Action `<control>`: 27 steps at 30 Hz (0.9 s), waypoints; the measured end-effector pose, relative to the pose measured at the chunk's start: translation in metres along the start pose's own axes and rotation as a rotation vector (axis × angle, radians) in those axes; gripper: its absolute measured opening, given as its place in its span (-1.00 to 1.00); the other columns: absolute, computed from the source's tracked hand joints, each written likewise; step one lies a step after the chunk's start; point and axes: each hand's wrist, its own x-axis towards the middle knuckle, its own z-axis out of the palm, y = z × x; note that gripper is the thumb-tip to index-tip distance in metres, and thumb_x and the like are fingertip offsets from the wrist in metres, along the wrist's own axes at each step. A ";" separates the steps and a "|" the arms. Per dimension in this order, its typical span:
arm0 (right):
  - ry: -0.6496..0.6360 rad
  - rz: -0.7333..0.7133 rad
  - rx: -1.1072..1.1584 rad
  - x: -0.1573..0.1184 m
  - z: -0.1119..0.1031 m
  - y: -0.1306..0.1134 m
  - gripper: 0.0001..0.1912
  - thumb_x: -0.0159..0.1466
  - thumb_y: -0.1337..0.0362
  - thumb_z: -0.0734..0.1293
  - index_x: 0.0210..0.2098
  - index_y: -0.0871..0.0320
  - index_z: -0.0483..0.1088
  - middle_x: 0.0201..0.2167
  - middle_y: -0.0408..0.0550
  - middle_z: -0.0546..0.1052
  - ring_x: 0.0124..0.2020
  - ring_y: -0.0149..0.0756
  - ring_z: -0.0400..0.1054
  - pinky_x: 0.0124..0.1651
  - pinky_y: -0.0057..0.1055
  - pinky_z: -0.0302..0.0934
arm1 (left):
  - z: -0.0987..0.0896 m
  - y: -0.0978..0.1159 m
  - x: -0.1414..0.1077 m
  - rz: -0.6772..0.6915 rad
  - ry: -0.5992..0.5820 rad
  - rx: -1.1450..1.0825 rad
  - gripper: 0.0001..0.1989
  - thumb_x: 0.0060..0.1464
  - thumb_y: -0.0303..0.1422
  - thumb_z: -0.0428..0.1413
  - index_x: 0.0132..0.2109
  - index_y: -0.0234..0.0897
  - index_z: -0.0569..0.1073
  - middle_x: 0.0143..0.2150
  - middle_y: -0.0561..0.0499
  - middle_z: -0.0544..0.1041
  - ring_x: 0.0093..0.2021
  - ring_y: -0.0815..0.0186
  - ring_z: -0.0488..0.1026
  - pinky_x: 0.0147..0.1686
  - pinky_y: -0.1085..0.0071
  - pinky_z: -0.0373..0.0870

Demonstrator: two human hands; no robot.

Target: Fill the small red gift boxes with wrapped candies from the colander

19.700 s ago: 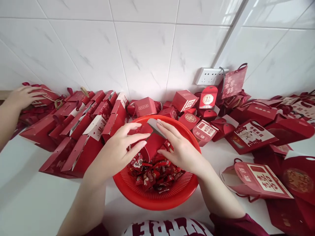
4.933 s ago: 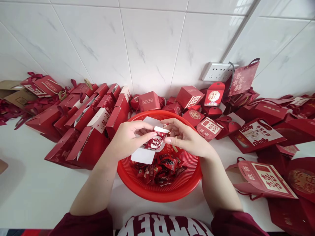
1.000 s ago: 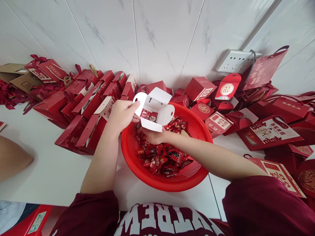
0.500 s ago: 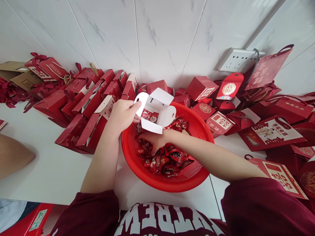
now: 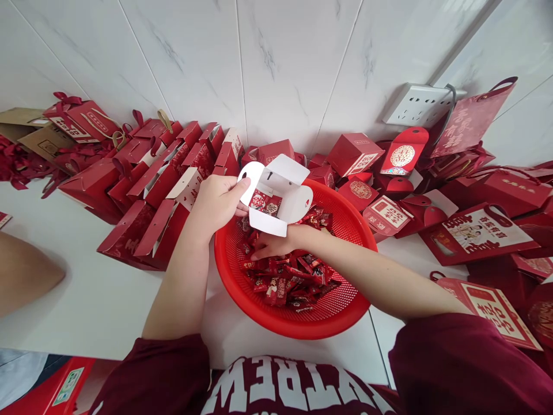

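My left hand [image 5: 219,199] is closed, thumb on top, on a flap of a small gift box [image 5: 283,204]. The box is white inside, its flaps spread, and a few red-wrapped candies [image 5: 265,203] lie in it. Below it stands a round red plastic basket [image 5: 298,329] holding many red-wrapped candies [image 5: 280,282]. My right hand [image 5: 276,245] reaches in among these, directly under the box. Its fingers point left, stretched out and touching the candies; the box and the pile partly hide them.
Rows of red gift boxes [image 5: 142,222] stand to the left on the white table [image 5: 99,300]. More red boxes [image 5: 475,236] are heaped at the right, near a socket strip [image 5: 417,105] by the tiled wall. Another person's bare limb [image 5: 28,274] shows at the left edge.
My right hand has shifted slightly right in the basket, and its fingers are drawn closer together. The box in my left hand has moved very slightly right.
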 end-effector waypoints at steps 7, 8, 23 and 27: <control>0.001 -0.192 -0.066 0.010 0.019 -0.013 -0.61 0.10 0.36 0.46 -0.09 0.30 0.40 -0.08 0.17 0.52 -0.11 -0.08 0.40 -0.04 -0.27 0.24 | -0.002 -0.001 0.001 0.007 -0.004 0.027 -0.68 0.16 -0.20 0.11 -0.48 -0.29 0.42 -0.57 0.01 0.53 -0.49 0.19 0.61 -0.55 0.46 0.56; -0.015 -0.209 -0.056 0.009 0.018 -0.014 -0.56 0.09 0.33 0.48 -0.06 0.30 0.38 -0.10 0.14 0.53 -0.16 -0.12 0.40 -0.09 -0.31 0.26 | -0.002 -0.001 0.001 0.010 -0.005 0.031 -0.68 0.16 -0.20 0.11 -0.48 -0.29 0.42 -0.58 0.01 0.52 -0.49 0.19 0.61 -0.55 0.47 0.56; -0.168 -0.186 -0.052 0.004 0.011 -0.024 -0.62 0.25 0.20 0.42 -0.01 0.27 0.41 -0.25 0.05 0.58 -0.33 -0.23 0.40 -0.31 -0.40 0.20 | -0.002 0.000 -0.001 0.007 -0.024 0.028 -0.67 0.16 -0.20 0.11 -0.48 -0.30 0.42 -0.54 -0.01 0.52 -0.47 0.19 0.61 -0.53 0.45 0.57; -0.097 -0.160 -0.103 -0.016 -0.006 -0.031 -0.68 0.26 0.37 0.36 0.02 0.30 0.42 -0.18 0.12 0.57 -0.19 -0.14 0.42 -0.21 -0.35 0.22 | -0.005 0.003 -0.002 0.006 -0.012 0.025 -0.69 0.14 -0.21 0.10 -0.50 -0.29 0.42 -0.56 0.02 0.51 -0.51 0.20 0.60 -0.55 0.45 0.55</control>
